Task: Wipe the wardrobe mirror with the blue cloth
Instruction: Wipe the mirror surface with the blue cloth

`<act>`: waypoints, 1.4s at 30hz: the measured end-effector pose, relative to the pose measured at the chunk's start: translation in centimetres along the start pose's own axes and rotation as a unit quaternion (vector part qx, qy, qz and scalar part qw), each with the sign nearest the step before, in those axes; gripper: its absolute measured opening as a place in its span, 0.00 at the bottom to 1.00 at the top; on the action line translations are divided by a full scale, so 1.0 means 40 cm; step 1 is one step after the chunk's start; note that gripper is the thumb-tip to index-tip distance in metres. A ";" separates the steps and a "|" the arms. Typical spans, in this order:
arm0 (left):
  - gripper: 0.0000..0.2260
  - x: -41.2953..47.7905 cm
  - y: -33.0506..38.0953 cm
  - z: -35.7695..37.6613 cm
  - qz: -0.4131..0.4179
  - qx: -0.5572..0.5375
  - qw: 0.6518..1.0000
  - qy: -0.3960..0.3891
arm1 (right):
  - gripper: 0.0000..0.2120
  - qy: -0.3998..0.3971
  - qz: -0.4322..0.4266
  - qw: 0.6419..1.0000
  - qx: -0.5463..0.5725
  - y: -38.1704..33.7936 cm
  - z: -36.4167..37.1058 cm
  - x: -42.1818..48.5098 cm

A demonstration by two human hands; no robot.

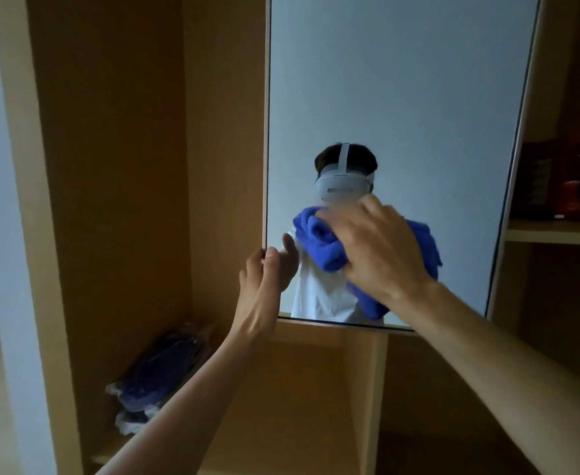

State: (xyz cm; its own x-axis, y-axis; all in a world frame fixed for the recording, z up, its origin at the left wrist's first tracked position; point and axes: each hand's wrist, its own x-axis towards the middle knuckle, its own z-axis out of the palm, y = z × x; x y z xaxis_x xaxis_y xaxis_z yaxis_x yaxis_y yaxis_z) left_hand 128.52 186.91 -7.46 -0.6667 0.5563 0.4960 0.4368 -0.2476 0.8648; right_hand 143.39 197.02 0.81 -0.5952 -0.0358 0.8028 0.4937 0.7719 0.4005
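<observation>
Wiping step is in hand. Cloth [326, 245] is gripped, bunched, in the curled right hand [381, 248] and pressed on the mirror [401, 97]. Mirror edge is held by the left hand [268, 269], just left of that grip. Next, probably: cloth to be swept over glass above the grip.

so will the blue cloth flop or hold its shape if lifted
Probably floppy: the blue cloth bunches into soft folds under the right hand. Likely light and grippy too, given its plush pile; a loose end hangs below the wrist.
</observation>
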 end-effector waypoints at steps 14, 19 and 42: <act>0.30 -0.003 -0.015 0.053 0.018 0.043 0.997 0.068 | 0.20 -0.097 -0.054 0.993 0.048 -0.022 0.070 -0.208; 0.34 -0.011 -0.012 0.047 0.026 0.067 0.996 0.062 | 0.19 -0.086 -0.061 0.994 0.029 -0.002 0.047 -0.191; 0.39 -0.024 -0.011 0.065 0.037 0.105 0.991 0.079 | 0.21 -0.051 -0.059 0.997 0.024 0.144 0.026 -0.298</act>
State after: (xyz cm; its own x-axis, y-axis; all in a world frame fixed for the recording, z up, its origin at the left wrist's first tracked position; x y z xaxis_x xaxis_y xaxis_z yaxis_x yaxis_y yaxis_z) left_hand 130.54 188.53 -8.54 -0.7065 0.4080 0.5783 0.5933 -0.1042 0.7982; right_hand 152.66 202.56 -6.91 -0.7101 -0.0649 0.7011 0.3872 0.7956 0.4659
